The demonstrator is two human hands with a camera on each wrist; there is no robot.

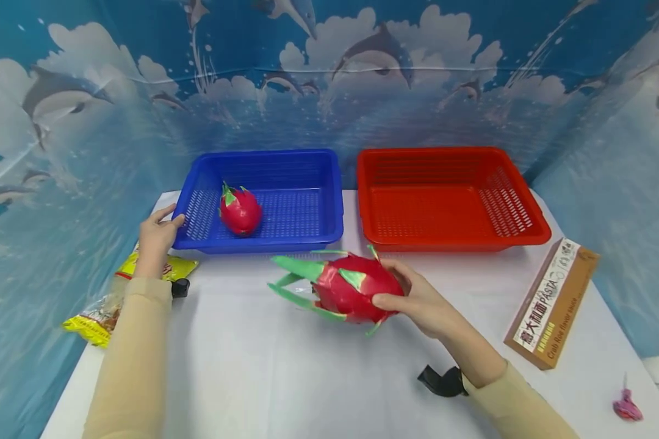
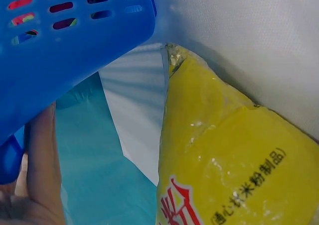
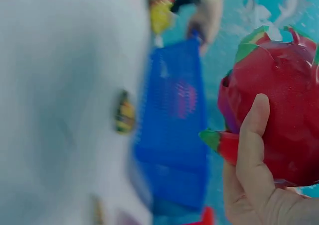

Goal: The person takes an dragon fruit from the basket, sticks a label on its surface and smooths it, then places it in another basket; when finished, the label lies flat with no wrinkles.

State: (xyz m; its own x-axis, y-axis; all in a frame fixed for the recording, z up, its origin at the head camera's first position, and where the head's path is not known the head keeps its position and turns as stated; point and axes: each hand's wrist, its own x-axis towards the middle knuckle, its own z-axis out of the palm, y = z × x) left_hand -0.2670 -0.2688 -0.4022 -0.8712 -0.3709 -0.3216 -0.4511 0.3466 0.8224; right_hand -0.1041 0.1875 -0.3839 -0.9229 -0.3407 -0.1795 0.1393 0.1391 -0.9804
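In the head view my right hand point(image 1: 417, 299) holds a large red dragon fruit point(image 1: 357, 289) with green leaf tips above the white table, in front of the baskets. The right wrist view shows my thumb point(image 3: 254, 150) pressed along the side of this fruit point(image 3: 289, 105). My left hand point(image 1: 160, 235) grips the left rim of a blue basket point(image 1: 269, 244). In the left wrist view, its fingers point(image 2: 44, 160) lie against the basket's wall point(image 2: 79, 60). A smaller dragon fruit point(image 1: 241, 211) lies inside the blue basket, towards its left side.
A red basket point(image 1: 428, 244) stands right of the blue one. A yellow snack bag point(image 1: 96, 311) lies under my left forearm. On the right are a pasta box point(image 1: 551, 305) and a small pink-wrapped lollipop point(image 1: 628, 407). A small dark packet point(image 3: 124, 113) lies on the table.
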